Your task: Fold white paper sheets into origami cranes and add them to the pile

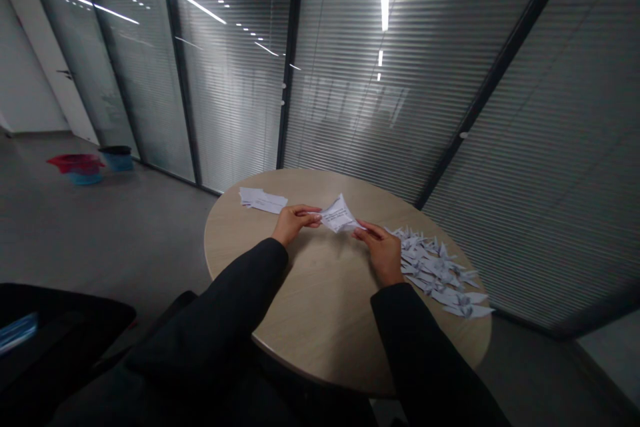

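the left hand [299,221] and right hand [384,252] pinch opposite ends of a seemingly part-folded printed paper [338,215] over the round table [320,300], with many finished-looking origami cranes [434,264] at right, flat paper slips [265,201] left unfolded.

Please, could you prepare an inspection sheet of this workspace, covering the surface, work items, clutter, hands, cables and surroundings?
Surface: round wood-toned table.
Work items: folded paper with print, held above the table; paper slips overlapping at left; folded paper pieces massed at right.
Clutter: red-topped bin and dark-topped bin on the floor, apart from the table.
Hands: left hand and right hand pinch opposite ends of the folded paper.
Cables: nothing seen.
Surroundings: glass partition with blinds, showing light reflections.
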Tool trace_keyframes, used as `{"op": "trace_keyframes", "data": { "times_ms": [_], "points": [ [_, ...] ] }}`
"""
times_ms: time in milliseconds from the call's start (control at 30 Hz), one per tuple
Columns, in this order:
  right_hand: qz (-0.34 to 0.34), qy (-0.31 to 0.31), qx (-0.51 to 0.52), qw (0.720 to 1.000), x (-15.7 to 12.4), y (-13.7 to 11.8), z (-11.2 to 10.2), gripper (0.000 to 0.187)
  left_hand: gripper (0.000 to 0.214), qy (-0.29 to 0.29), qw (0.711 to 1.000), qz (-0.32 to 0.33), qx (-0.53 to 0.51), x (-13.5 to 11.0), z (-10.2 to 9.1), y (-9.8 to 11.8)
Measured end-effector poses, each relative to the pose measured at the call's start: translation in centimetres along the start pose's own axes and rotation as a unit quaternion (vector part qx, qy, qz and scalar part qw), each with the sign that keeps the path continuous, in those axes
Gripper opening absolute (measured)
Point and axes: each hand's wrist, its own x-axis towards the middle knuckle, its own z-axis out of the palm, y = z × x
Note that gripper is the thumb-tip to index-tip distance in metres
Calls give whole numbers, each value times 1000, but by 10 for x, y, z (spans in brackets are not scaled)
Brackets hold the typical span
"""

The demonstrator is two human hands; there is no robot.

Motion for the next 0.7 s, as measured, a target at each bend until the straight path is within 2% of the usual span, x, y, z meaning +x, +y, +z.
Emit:
{"op": "trace_keyframes", "data": {
  "times_ms": [300, 533, 700],
  "points": [
    [0, 1, 5, 1000, -1, -6, 0, 36, 34, -1, 1000, 2, -23, 0, -2, -2],
    [5, -1, 27, 1000, 1, -2, -2, 42, 37, -2, 1000, 18, -12, 0, -3, -1],
    [15, -5, 53, 998, 1, -2, -4, 38, 39, -2, 1000, 19, -16, 1, -3, -1]
  ]
}}
